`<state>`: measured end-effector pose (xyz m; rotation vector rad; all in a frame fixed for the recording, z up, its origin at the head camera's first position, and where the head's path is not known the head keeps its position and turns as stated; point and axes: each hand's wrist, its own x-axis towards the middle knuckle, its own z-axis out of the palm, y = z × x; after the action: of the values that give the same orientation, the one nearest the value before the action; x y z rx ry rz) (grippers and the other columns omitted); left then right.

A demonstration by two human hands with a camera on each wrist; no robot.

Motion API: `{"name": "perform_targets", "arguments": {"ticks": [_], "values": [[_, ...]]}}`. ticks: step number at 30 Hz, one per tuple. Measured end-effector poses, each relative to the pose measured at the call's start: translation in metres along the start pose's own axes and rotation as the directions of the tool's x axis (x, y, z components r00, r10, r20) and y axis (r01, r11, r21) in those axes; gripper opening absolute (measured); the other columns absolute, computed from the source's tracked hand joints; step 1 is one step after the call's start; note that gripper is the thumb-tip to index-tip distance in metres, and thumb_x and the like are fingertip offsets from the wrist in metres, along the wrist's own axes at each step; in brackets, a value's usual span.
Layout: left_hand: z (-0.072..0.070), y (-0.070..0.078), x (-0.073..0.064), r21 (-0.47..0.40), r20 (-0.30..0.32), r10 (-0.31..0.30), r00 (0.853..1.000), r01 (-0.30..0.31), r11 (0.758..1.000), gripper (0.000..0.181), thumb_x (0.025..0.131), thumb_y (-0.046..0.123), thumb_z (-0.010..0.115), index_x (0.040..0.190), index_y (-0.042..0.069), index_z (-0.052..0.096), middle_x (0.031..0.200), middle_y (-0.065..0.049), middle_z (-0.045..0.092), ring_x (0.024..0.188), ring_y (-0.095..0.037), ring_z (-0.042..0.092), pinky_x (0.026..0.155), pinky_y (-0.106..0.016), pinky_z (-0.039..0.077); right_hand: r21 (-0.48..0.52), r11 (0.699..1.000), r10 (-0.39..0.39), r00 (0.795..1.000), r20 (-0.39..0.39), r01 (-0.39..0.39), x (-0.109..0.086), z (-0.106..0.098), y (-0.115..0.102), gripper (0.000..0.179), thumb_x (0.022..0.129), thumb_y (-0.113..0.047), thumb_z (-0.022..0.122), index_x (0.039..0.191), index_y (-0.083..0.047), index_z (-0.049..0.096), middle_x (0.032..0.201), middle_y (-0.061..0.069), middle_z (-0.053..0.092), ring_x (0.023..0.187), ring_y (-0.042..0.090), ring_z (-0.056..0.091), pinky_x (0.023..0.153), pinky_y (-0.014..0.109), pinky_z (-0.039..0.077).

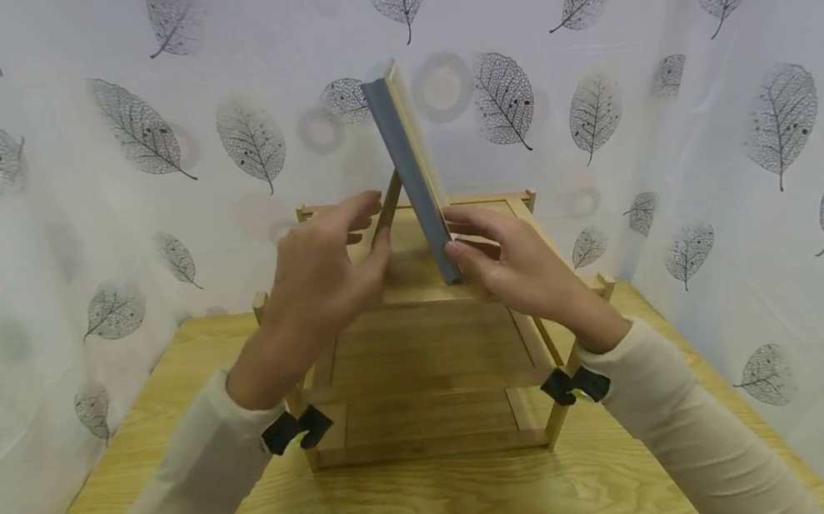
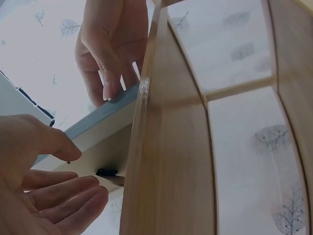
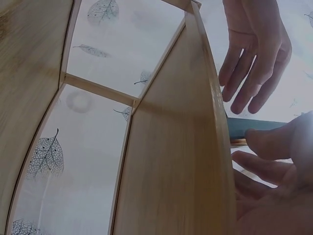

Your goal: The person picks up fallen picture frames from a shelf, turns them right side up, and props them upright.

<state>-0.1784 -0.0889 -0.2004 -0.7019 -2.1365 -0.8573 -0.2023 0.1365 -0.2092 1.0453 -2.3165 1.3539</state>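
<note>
A blue book (image 1: 416,189) stands on its end on the top shelf of a wooden rack (image 1: 358,319), its upper end tilted left. My right hand (image 1: 521,262) holds the book low on its right side, the thumb on the spine. A narrow wooden piece (image 1: 389,202) slants up against the left side of the book; its lower part is hidden behind my left hand (image 1: 319,271). The left fingers are loosely bent. In the left wrist view, a gap shows between that hand's thumb and fingers, with the book (image 2: 100,115) beyond them.
The rack has lower shelves (image 1: 429,418) under the top one and stands on a wood-grain table (image 1: 438,505). Raised rails (image 1: 529,194) edge its top. A pale curtain (image 1: 95,39) with leaf prints surrounds the table at the back and both sides.
</note>
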Motion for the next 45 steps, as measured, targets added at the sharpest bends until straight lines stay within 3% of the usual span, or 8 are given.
{"name": "perform_targets", "arguments": {"ticks": [8,16,25,34,45], "values": [[0.007,0.012,-0.002,-0.057,-0.083,0.004,0.997,-0.008,0.998,0.021,0.090,0.010,0.073,0.106,-0.004,0.073,0.092,-0.013,0.077,0.068,-0.015,0.073,0.060,-0.026,0.060,-0.022,0.999,0.029,0.993,-0.119,-0.032,-0.002,-0.011,0.003,0.031,0.099,0.004,0.059,0.130,0.006,0.062,0.132,0.019,0.063,0.119,0.030,0.063,0.098,0.040,0.055],[0.021,0.016,0.000,-0.029,-0.037,-0.053,0.998,0.052,0.998,0.029,0.089,0.026,0.079,0.099,-0.002,0.075,0.089,-0.010,0.077,0.068,-0.015,0.074,0.059,-0.029,0.059,-0.051,0.996,0.052,0.964,-0.260,-0.068,-0.002,-0.017,0.005,0.024,0.098,-0.007,0.065,0.118,0.004,0.069,0.116,0.015,0.071,0.103,0.019,0.068,0.086,0.026,0.059],[0.032,0.018,0.005,-0.005,-0.023,-0.121,0.992,0.121,0.993,0.027,0.089,0.032,0.079,0.087,0.005,0.077,0.080,-0.003,0.077,0.068,-0.009,0.073,0.051,-0.027,0.053,-0.010,0.997,0.075,0.956,-0.284,-0.082,-0.003,-0.017,0.007,0.025,0.097,-0.007,0.066,0.118,0.005,0.067,0.111,0.017,0.072,0.098,0.018,0.068,0.080,0.021,0.059],[0.036,0.018,0.013,0.005,-0.009,-0.123,0.992,0.124,0.992,0.032,0.089,0.036,0.078,0.080,0.005,0.077,0.071,-0.002,0.074,0.057,-0.006,0.067,0.047,-0.025,0.050,-0.004,0.997,0.075,0.956,-0.283,-0.079,-0.004,-0.017,0.008,0.024,0.096,-0.005,0.066,0.118,0.006,0.067,0.111,0.018,0.072,0.098,0.017,0.068,0.081,0.022,0.059],[0.037,0.018,0.016,0.004,-0.008,-0.131,0.991,0.131,0.991,0.030,0.090,0.032,0.077,0.079,0.005,0.078,0.069,-0.002,0.074,0.056,-0.007,0.067,0.049,-0.025,0.051,0.004,0.995,0.095,0.957,-0.274,-0.098,-0.005,-0.019,0.008,0.025,0.097,-0.006,0.066,0.119,0.006,0.066,0.111,0.018,0.072,0.099,0.016,0.069,0.081,0.022,0.059]]}}
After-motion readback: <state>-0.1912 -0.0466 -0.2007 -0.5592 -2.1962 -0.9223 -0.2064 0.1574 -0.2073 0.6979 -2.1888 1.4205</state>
